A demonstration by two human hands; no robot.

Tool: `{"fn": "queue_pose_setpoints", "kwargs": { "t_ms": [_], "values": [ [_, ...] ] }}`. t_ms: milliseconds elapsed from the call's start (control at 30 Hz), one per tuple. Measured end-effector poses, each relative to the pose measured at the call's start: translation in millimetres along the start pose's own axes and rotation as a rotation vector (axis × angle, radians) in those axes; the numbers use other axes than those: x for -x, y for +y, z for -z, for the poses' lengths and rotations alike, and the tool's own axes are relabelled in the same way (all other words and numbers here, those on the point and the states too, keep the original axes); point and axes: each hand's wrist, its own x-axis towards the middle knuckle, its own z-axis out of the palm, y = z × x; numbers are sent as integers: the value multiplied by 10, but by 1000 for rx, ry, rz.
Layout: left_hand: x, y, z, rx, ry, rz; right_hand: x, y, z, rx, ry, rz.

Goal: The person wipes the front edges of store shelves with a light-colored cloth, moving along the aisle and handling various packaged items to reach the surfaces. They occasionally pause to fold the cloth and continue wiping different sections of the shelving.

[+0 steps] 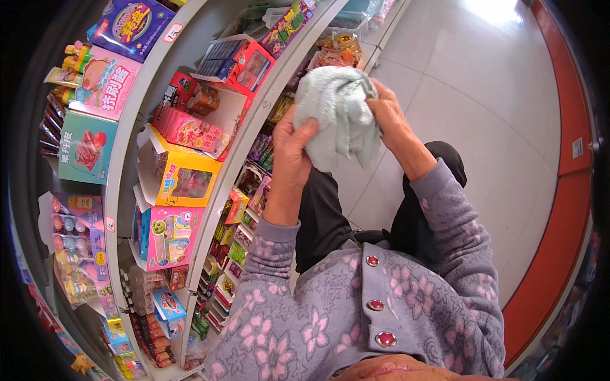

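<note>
A pale grey-green cloth [335, 105], bunched and folded, is held up in front of me between both hands. My left hand [293, 141] grips its left side, with the thumb lying over the fabric and the other fingers hidden behind it. At the right, my right hand [391, 117] has its fingers closed on the cloth's edge, partly tucked into the folds. The lower part of the cloth hangs loose above my knees. Closest to my left hand are the shelves of packaged sweets.
Curved shelves on the left hold a yellow box [184, 174], a pink box [171, 238], a green box [88, 149] and several other sweets packs. Bags of snacks [340, 47] sit at the far shelf end. Tiled floor [470, 108] stretches right toward a red-orange counter base [540, 273].
</note>
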Motion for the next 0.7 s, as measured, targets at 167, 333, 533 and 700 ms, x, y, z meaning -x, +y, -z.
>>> {"fn": "queue_pose_setpoints", "kwargs": {
  "t_ms": [167, 333, 533, 700],
  "values": [
    [-52, -234, -126, -7, 37, -51, 30, -2, -16, -480, -131, -89],
    [-163, -281, -104, -48, -9, -9, 88, -34, -85, 93, -176, 115],
    [-219, -188, 31, 61, -14, 66, 65, -98, -41, 105, -91, 44],
    [-150, 18, 119, -11, 199, 48, 19, -15, 17, 9, 125, 18]
  ]
}}
